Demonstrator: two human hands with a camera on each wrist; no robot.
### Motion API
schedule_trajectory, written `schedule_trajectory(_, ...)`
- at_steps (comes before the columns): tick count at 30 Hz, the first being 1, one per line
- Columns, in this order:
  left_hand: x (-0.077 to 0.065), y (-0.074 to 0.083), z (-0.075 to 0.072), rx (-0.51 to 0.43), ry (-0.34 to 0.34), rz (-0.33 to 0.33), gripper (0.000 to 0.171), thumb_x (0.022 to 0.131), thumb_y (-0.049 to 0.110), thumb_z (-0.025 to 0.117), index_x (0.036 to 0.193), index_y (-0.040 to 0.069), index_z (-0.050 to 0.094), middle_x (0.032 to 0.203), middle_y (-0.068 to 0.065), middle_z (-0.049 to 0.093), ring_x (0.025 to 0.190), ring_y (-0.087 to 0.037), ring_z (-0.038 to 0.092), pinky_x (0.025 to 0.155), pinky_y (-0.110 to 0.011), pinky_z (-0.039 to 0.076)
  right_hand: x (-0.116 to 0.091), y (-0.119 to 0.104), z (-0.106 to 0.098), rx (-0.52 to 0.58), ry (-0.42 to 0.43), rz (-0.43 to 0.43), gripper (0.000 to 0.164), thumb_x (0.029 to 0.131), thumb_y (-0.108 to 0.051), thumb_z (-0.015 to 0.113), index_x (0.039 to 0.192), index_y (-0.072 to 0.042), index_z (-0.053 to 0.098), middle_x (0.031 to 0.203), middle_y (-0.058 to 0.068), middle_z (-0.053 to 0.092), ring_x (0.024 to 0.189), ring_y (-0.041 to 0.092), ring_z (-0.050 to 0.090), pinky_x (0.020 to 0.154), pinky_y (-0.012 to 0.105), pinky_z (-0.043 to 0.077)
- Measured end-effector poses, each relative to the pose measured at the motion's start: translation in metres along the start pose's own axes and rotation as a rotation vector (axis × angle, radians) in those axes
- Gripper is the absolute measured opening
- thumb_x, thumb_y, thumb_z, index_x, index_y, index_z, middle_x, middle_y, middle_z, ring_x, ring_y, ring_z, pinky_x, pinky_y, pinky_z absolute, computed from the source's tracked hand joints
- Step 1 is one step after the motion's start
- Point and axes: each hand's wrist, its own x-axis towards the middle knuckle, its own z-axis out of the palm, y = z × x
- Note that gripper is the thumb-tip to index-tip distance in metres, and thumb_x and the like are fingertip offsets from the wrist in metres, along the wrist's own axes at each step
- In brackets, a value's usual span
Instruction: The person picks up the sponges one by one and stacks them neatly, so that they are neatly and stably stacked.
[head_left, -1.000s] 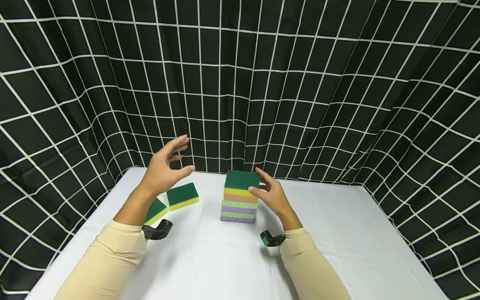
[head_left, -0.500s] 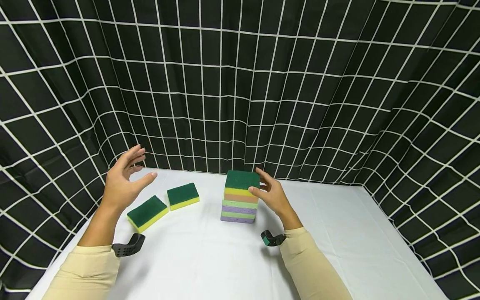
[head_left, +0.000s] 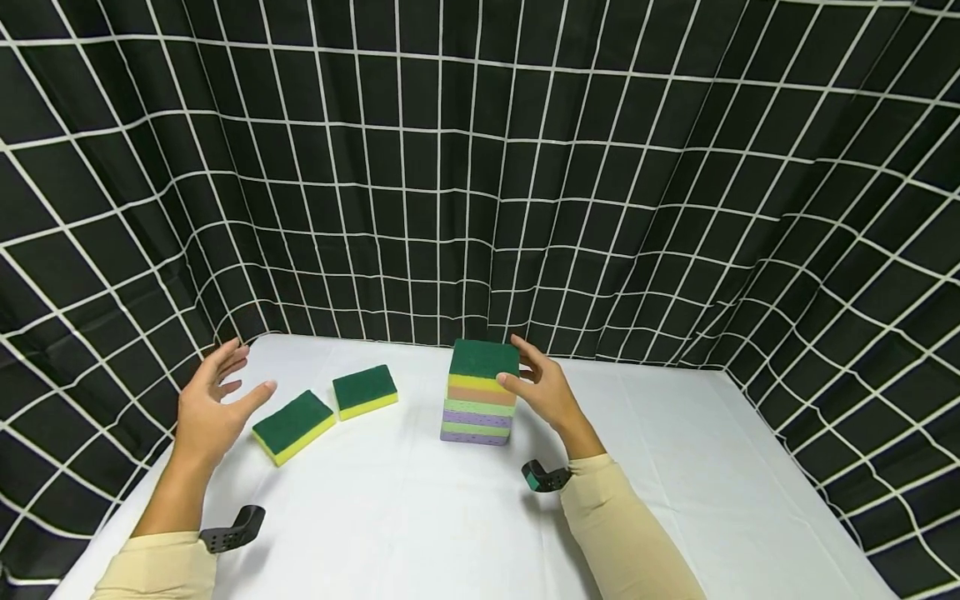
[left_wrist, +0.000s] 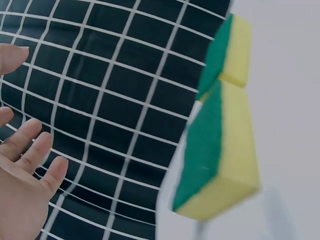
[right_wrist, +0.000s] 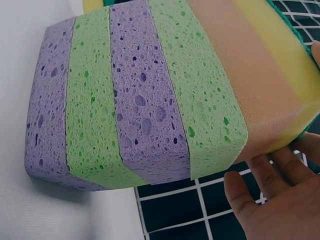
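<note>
A stack of sponges (head_left: 477,421) stands on the table, purple and light green layers alternating below an orange one. Topping it is a yellow sponge with a green scouring face (head_left: 485,360). My right hand (head_left: 550,392) holds this top sponge from the right, thumb at its front and index finger at the far corner. In the right wrist view several fingers (right_wrist: 285,170) lie along the upper layers. My left hand (head_left: 210,408) is empty, thumb and fingers spread, just left of a yellow and green scouring sponge (head_left: 294,425). Another such sponge (head_left: 365,390) lies behind that one.
A white cloth covers the table (head_left: 420,517). Behind it and along both sides hangs a black curtain with a white grid (head_left: 465,167). Each wrist wears a black band-like mount (head_left: 236,529).
My left hand has moved left and down, away from over the two loose sponges, uncovering the nearer one. The right hand and the stack have stayed in place.
</note>
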Motion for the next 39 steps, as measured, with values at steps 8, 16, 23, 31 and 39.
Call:
schedule_trajectory(8,-0.012,-0.023,0.011,0.005,-0.051,-0.086,0.076,0.084,0.015,0.076,0.149,0.008,0.036,0.137,-0.019,0.050,0.124,-0.024,0.047,0.088,-0.015,0.039,0.000,0.000,0.000,0.007,0.001,0.016,0.067,0.090,-0.012,0.068,0.147,0.002,0.035,0.131,0.024,0.051,0.119,0.036,0.049,0.100,0.054,0.038)
schedule_trajectory(16,-0.025,-0.044,0.016,0.022,-0.175,-0.174,0.084,0.087,0.025,0.074,0.153,0.006,0.024,0.145,-0.022,0.040,0.131,-0.038,0.035,0.101,-0.048,0.034,0.000,-0.001,0.001,0.000,0.008,0.013,0.067,0.090,-0.010,0.068,0.146,0.004,0.035,0.128,0.025,0.053,0.117,0.037,0.050,0.098,0.049,0.041)
schedule_trajectory(23,-0.030,-0.056,0.019,0.028,-0.259,-0.221,0.092,0.085,0.026,0.076,0.154,0.005,0.018,0.147,-0.027,0.032,0.134,-0.045,0.027,0.103,-0.059,0.026,0.000,-0.001,0.002,0.014,0.007,0.026,0.067,0.090,-0.011,0.068,0.146,0.003,0.035,0.130,0.027,0.051,0.118,0.040,0.049,0.098,0.051,0.040)
schedule_trajectory(31,-0.034,-0.065,0.019,0.006,-0.291,-0.285,0.097,0.082,0.019,0.078,0.153,0.001,0.015,0.146,-0.032,0.028,0.134,-0.049,0.024,0.105,-0.060,0.026,-0.001,-0.001,0.001,0.003,0.009,0.024,0.067,0.090,-0.012,0.068,0.146,0.002,0.035,0.134,0.025,0.049,0.120,0.038,0.048,0.100,0.053,0.038)
schedule_trajectory(39,-0.033,-0.075,0.018,0.157,-0.410,-0.386,0.107,0.082,0.030,0.078,0.152,-0.004,0.005,0.144,-0.037,0.024,0.130,-0.053,0.027,0.106,-0.061,0.023,-0.002,0.000,0.001,-0.003,0.009,0.015,0.067,0.090,-0.012,0.068,0.147,0.002,0.035,0.138,0.025,0.046,0.121,0.038,0.047,0.100,0.052,0.038)
